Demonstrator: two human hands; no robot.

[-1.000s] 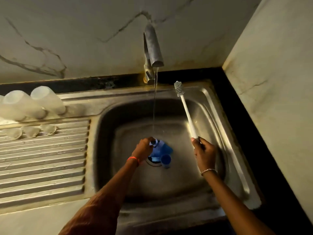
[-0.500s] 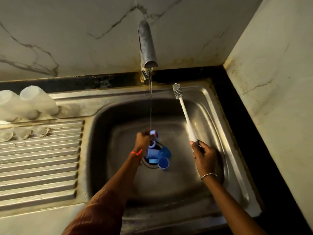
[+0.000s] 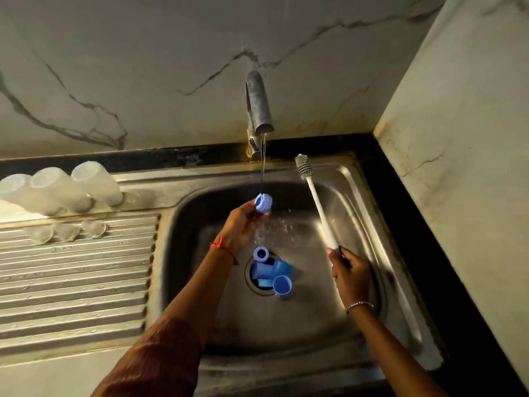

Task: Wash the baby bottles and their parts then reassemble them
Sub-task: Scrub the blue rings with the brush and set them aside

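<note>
A steel sink (image 3: 357, 179) holds a cluster of blue bottle parts (image 3: 272, 275) lying over the drain. The left hand (image 3: 240, 227) pinches a blue screw ring (image 3: 263, 202) under the thin stream from the tap (image 3: 259, 104). The right hand (image 3: 350, 277) grips the handle of a white bottle brush (image 3: 316, 199), bristles up. Three clear bottles (image 3: 61, 189) lie on the draining board (image 3: 77, 282).
</note>
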